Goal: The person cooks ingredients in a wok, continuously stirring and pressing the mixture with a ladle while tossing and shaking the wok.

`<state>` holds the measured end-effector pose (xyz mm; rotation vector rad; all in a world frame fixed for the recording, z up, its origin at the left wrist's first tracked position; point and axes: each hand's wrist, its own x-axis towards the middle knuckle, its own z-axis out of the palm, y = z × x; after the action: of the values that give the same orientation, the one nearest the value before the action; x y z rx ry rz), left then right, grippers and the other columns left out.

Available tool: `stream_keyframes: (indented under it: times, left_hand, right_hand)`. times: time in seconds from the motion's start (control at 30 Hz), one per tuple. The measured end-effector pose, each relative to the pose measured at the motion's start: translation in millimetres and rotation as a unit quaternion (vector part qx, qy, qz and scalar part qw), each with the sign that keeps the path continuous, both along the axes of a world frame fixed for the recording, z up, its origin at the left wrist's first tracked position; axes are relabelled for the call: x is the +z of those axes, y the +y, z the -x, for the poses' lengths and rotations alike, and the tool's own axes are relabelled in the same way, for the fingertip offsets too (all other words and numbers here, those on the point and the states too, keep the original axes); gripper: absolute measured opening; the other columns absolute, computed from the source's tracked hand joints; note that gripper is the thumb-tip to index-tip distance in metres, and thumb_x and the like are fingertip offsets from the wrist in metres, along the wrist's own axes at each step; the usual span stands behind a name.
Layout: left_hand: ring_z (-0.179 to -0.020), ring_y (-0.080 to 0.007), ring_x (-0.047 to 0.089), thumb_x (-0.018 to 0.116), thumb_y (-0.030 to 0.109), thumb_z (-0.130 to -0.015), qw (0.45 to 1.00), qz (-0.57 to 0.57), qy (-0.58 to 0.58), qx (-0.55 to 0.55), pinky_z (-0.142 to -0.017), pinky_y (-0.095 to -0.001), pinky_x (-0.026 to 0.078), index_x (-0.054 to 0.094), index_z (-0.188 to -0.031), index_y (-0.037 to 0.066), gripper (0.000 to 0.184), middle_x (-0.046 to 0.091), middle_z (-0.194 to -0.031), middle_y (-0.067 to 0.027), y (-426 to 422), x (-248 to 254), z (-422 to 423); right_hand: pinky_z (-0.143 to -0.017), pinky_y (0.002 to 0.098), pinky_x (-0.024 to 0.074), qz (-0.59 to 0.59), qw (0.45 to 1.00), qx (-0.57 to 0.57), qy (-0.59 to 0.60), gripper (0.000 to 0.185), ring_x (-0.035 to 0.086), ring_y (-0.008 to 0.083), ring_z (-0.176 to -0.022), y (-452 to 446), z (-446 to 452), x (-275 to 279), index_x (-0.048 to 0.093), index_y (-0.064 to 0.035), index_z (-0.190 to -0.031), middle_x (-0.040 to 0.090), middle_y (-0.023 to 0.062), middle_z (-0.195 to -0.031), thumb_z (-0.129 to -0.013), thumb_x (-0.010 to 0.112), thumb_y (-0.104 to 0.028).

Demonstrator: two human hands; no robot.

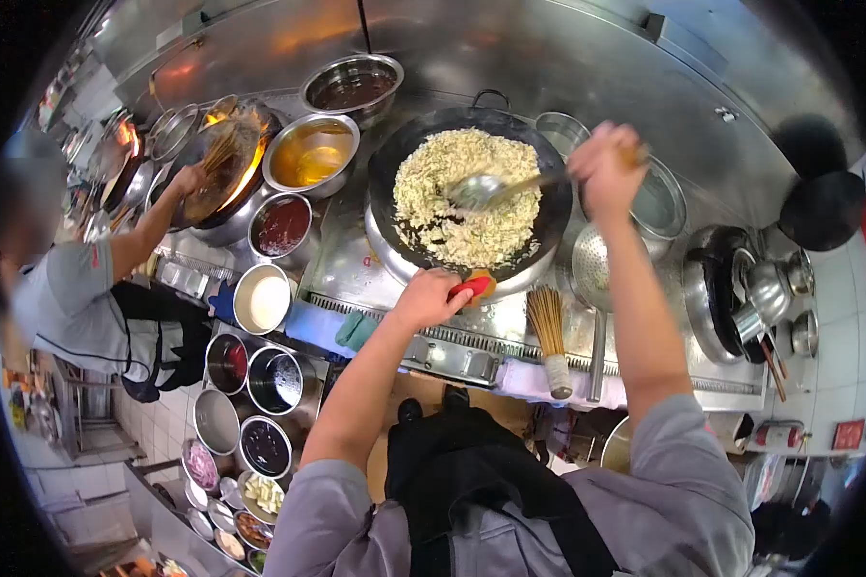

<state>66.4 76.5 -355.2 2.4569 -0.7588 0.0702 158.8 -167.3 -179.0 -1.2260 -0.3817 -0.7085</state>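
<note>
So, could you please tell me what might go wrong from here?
The ladle in the right hand is blurred, so brisk stirring might push rice out of the wok. The left hand, holding a red pad, sits at the wok's rim, which may be hot. The bamboo brush lies near the stove's front edge and could fall.

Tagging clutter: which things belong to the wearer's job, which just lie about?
In use:
round black metal wok
pale grainy food
long-handled silver metal ladle

Apparently idle:
tan bundled-stick brush
perforated silver metal skimmer
crumpled green cloth
</note>
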Motion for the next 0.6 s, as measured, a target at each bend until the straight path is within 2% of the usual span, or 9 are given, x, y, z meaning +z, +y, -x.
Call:
stream_keyframes:
  times: [0.03, 0.1, 0.23, 0.3, 0.4, 0.43, 0.5, 0.57, 0.6]
  left_hand:
    - [-0.079, -0.0336, 0.063, 0.062, 0.038, -0.089, 1.000, -0.006, 0.008, -0.005, -0.075, -0.0455, 0.046, 0.064, -0.079, 0.005, 0.035, 0.064, -0.076, -0.0144, 0, 1, 1]
    - [-0.077, -0.0315, 0.062, 0.059, 0.041, -0.091, 0.998, 0.008, -0.054, 0.011, -0.074, -0.0430, 0.043, 0.065, -0.077, 0.009, 0.035, 0.064, -0.074, -0.0118, -4, 2, 7]
    - [-0.073, -0.0307, 0.062, 0.058, 0.043, -0.091, 0.999, -0.004, -0.013, -0.030, -0.073, -0.0419, 0.039, 0.067, -0.073, 0.014, 0.036, 0.064, -0.071, -0.0096, -9, -14, -9]
    - [-0.069, -0.0312, 0.063, 0.061, 0.042, -0.090, 0.997, -0.056, -0.009, 0.044, -0.073, -0.0417, 0.041, 0.070, -0.077, 0.013, 0.032, 0.065, -0.069, -0.0103, -23, -22, -2]
    - [-0.067, -0.0306, 0.064, 0.059, 0.039, -0.091, 1.000, -0.002, 0.016, -0.013, -0.072, -0.0412, 0.045, 0.072, -0.083, 0.016, 0.028, 0.065, -0.068, -0.0124, -17, 54, 86]
    - [-0.056, -0.0307, 0.062, 0.060, 0.038, -0.090, 0.994, 0.076, -0.068, -0.041, -0.068, -0.0402, 0.046, 0.072, -0.079, 0.015, 0.028, 0.063, -0.061, -0.0125, -8, 79, 110]
    - [-0.051, -0.0304, 0.059, 0.062, 0.039, -0.089, 0.995, 0.038, -0.042, -0.087, -0.068, -0.0394, 0.046, 0.070, -0.072, 0.014, 0.031, 0.060, -0.056, -0.0121, 3, 109, 112]
    - [-0.050, -0.0279, 0.058, 0.062, 0.040, -0.090, 0.993, 0.049, -0.090, -0.056, -0.063, -0.0402, 0.042, 0.071, -0.075, 0.013, 0.032, 0.062, -0.057, -0.0103, -8, 95, 81]
    - [-0.049, -0.0286, 0.057, 0.059, 0.042, -0.092, 0.990, 0.038, -0.125, -0.046, -0.064, -0.0425, 0.041, 0.066, -0.070, 0.013, 0.037, 0.061, -0.055, -0.0094, -16, 66, 64]
  right_hand:
    - [-0.046, 0.0309, 0.0425, 0.000, 0.996, -0.085, 0.024, 0.030, 0.041, 0.0138, -0.041, -24, -10, 19, 0.040, -0.0098, -0.068, 0.044, 0.0028, -0.051, -0.097, 0.048, -0.004]
    - [-0.044, 0.0304, 0.0388, -0.096, 0.989, -0.112, -0.012, 0.034, 0.042, 0.0111, -0.041, -30, -4, 7, 0.039, -0.0113, -0.066, 0.047, 0.0012, -0.050, -0.097, 0.054, -0.009]
    - [-0.048, 0.0283, 0.0398, -0.143, 0.983, -0.108, 0.051, 0.032, 0.045, 0.0107, -0.045, 42, 77, -34, 0.037, -0.0113, -0.071, 0.044, 0.0015, -0.051, -0.098, 0.053, -0.012]
    - [-0.047, 0.0276, 0.0392, -0.154, 0.986, -0.044, 0.050, 0.032, 0.045, 0.0104, -0.046, 59, 120, -12, 0.036, -0.0114, -0.073, 0.043, 0.0007, -0.052, -0.099, 0.055, -0.015]
    - [-0.044, 0.0284, 0.0356, -0.128, 0.985, -0.062, 0.094, 0.030, 0.036, 0.0091, -0.043, 46, 167, 70, 0.041, -0.0113, -0.074, 0.038, -0.0022, -0.053, -0.096, 0.060, -0.017]
    - [-0.043, 0.0266, 0.0346, -0.163, 0.978, -0.032, 0.127, 0.029, 0.036, 0.0080, -0.043, 35, 175, 95, 0.042, -0.0122, -0.074, 0.038, -0.0029, -0.053, -0.095, 0.062, -0.019]
    - [-0.042, 0.0254, 0.0333, -0.117, 0.986, -0.058, 0.106, 0.029, 0.036, 0.0072, -0.042, 38, 179, 122, 0.043, -0.0126, -0.075, 0.039, -0.0034, -0.054, -0.095, 0.063, -0.021]
    - [-0.039, 0.0258, 0.0356, -0.093, 0.986, -0.110, 0.086, 0.030, 0.039, 0.0080, -0.041, 53, 149, 102, 0.044, -0.0111, -0.075, 0.042, -0.0025, -0.054, -0.094, 0.064, -0.022]
    - [-0.038, 0.0267, 0.0392, -0.104, 0.968, -0.200, 0.111, 0.030, 0.044, 0.0099, -0.041, 70, 132, 84, 0.043, -0.0097, -0.076, 0.046, -0.0008, -0.055, -0.093, 0.065, -0.021]
